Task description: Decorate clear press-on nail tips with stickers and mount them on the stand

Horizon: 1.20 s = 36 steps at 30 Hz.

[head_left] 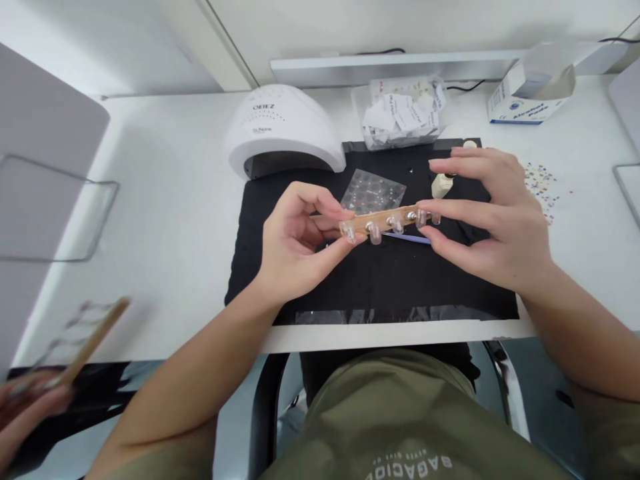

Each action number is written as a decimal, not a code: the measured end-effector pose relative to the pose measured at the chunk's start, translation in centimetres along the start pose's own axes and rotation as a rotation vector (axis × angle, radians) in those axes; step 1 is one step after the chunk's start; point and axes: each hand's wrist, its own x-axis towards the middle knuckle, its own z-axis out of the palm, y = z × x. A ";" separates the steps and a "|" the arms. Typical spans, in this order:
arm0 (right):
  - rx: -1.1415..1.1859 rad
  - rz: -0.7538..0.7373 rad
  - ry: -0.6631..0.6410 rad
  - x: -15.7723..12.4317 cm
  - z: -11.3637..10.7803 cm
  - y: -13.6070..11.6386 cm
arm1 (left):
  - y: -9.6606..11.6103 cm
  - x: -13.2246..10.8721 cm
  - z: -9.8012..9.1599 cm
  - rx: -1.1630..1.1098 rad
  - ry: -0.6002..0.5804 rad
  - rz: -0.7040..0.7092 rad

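Observation:
A wooden stick (385, 219) with several clear nail tips stuck along it is held level above a black mat (370, 280). My left hand (295, 243) pinches its left end between thumb and fingers. My right hand (493, 213) pinches its right end, with the upper fingers stretched out. Under the stick a thin blue-handled tool (407, 237) lies on the mat. Behind it lies a clear sheet of small gems (373, 192), and a small cream bottle (442, 185) is beside my right fingers.
A white dome nail lamp (283, 130) stands at the back left of the mat. A clear tub of paper packets (400, 113) and an open white box (533, 90) sit behind. Loose coloured gems (543, 183) lie to the right. Another person's blurred hand with a stick (75, 360) shows lower left.

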 end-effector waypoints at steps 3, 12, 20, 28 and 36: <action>-0.016 0.039 -0.044 0.2 -0.1 -0.1 | 0.1 0.0 0.0 -0.030 -0.004 -0.030; 0.059 -0.148 0.153 -0.9 2.1 1.9 | 0.3 0.5 0.2 -0.063 0.063 -0.205; 0.048 -0.195 0.236 -0.8 2.8 1.4 | 0.5 0.6 0.4 -0.090 0.102 -0.239; 0.037 -0.188 0.253 -0.8 3.0 1.5 | 0.8 0.5 0.6 -0.093 0.096 -0.201; 0.106 -0.098 0.192 -1.0 2.3 1.5 | 0.5 0.5 0.6 -0.125 0.069 -0.201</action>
